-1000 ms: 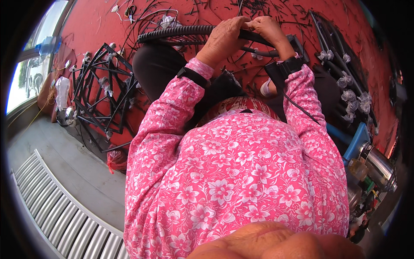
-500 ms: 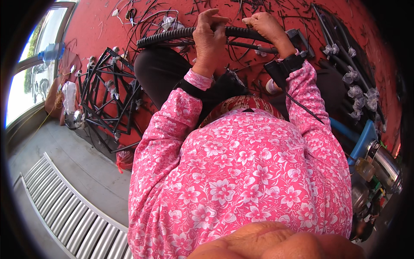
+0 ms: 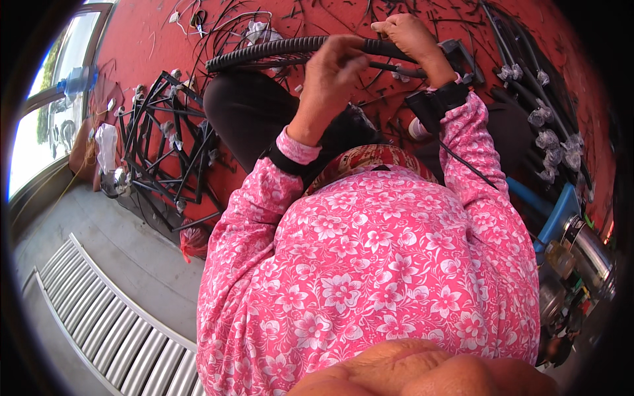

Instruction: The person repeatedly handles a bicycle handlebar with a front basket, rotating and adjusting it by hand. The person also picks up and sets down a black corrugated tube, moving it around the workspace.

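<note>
A long black ribbed hose (image 3: pixel 281 47) lies crosswise beyond my knees. My left hand (image 3: pixel 328 82) hovers over its middle, slightly blurred, with fingers bent and apart; nothing shows between them. My right hand (image 3: pixel 411 41) is over the hose's right part, thumb and fingertips closed in a pinch. What they hold, if anything, is too small to make out. A thinner black tube (image 3: pixel 389 66) runs below the hose. Near my right wrist is a dark block-like piece (image 3: pixel 459 58).
Black tube bundles (image 3: pixel 165 142) with clear plastic wrappings lie left on the red floor (image 3: pixel 142 39). More wrapped tubes (image 3: pixel 551 125) lie right. Cut black strips and thin cables are scattered ahead. A slatted metal rack (image 3: pixel 112 317) stands lower left; a blue frame (image 3: pixel 558 218) and metal flask (image 3: pixel 588 254) stand right.
My left hand has shifted right and a little nearer to me along the hose, its fingers turning rightward. My right hand has hardly moved, and the hose lies almost as before.
</note>
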`<action>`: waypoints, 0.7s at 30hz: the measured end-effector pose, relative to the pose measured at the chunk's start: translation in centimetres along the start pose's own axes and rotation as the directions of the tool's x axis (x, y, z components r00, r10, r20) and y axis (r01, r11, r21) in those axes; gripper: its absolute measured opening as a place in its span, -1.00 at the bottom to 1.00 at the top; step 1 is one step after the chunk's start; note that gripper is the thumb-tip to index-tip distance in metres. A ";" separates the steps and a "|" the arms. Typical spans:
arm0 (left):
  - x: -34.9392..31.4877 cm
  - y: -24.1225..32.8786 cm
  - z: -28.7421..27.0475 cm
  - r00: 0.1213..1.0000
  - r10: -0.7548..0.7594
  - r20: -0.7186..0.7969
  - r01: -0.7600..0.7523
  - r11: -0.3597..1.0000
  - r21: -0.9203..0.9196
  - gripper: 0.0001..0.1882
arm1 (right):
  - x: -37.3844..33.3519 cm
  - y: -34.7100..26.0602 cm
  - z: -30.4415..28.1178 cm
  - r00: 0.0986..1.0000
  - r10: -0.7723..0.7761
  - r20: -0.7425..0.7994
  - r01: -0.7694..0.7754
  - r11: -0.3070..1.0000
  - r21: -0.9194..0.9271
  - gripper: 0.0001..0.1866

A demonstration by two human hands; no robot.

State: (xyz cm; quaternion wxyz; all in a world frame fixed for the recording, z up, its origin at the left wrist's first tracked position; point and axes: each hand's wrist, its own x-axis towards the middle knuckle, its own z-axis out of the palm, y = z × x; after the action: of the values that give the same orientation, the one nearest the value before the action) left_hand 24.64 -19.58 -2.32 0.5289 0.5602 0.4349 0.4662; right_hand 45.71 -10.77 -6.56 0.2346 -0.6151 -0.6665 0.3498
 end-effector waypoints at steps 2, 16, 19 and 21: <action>-2.5 1.5 0.1 0.929 -0.131 0.347 0.081 0.985 0.155 -0.79 | 0.2 0.3 -0.1 1.000 -0.012 0.004 0.012 1.000 -0.027 -0.53; -4.4 -0.4 1.3 0.952 -0.285 0.110 0.296 0.951 -0.093 -0.73 | -4.1 -2.5 -1.1 0.972 -0.112 -0.208 0.081 0.985 -0.154 -0.60; -4.6 0.1 1.7 0.957 -0.283 0.058 0.281 0.959 0.036 -0.73 | -6.0 -3.9 -1.3 0.972 -0.067 -0.227 0.056 0.997 -0.055 -0.64; -4.5 -0.1 1.8 0.935 -0.340 0.105 0.338 0.941 0.035 -0.67 | -7.5 -5.0 -1.5 0.970 -0.032 -0.240 0.039 0.999 0.021 -0.70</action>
State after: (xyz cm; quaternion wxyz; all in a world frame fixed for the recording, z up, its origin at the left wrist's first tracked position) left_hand 25.61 -24.33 -2.70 0.6199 0.5059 0.4988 0.3331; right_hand 44.58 -17.92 -0.89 0.3274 -0.6377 -0.6397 0.2773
